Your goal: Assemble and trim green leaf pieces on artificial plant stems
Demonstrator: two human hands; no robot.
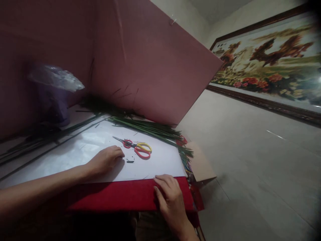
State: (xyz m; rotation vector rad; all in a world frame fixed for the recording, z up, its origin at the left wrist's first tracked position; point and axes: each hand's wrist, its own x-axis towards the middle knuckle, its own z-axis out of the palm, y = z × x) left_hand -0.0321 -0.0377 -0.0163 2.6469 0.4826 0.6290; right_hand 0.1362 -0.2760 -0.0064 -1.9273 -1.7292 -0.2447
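Observation:
My left hand point(106, 159) lies on a white sheet point(82, 152) with its fingers curled under, just left of a pair of scissors point(136, 147) with red and yellow handles. It touches the sheet only, and I see nothing in it. My right hand point(170, 197) rests flat with fingers apart on a red sheet point(115, 197) at the table's near edge. A small dark scrap point(130, 161) lies between the left hand and the scissors.
A bundle of long green stems point(150, 129) lies behind the scissors. A pink board point(140, 57) stands upright behind the table. A purple object under clear plastic point(54, 90) sits at the left. A cardboard box flap point(200, 164) sticks out at the right, over a pale floor.

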